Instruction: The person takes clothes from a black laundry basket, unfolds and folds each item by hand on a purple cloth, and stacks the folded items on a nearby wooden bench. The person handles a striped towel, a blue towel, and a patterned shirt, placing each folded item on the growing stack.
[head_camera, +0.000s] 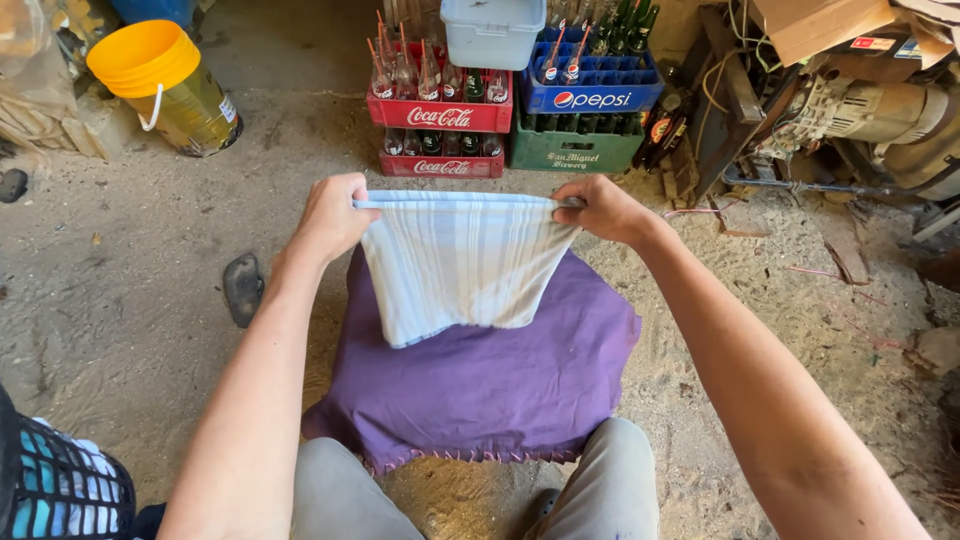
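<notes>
Both hands closed in pinch grips on one cloth: left hand (335, 215) has the left top corner of the pale striped cloth (455, 265), right hand (605, 208) has the right top corner, top edge stretched taut between them at centre frame. Cloth hangs free below that edge, lower end drooping onto the purple cloth (485, 375) spread on the sandy floor (130, 300). Judgement: light, thin, fully limp fabric, not slippery, not fragile; it keeps no shape by itself, so corners or the top hem are the sensible hold, as now. Nearest the camera, bottom of frame: the person's knees in grey trousers (350, 495) at the purple cloth's near edge, and a dark mesh basket (60, 490) with pale and blue fabric inside at bottom left. Mid left: a dark sandal (243, 288) lying on the floor. Further back, top centre: stacked red, blue and green bottle crates (510, 125), with a grey plastic tub (492, 32) on top. Upper left: yellow bucket (165, 85). Upper right: rusty machinery (860, 110) and scrap.
</notes>
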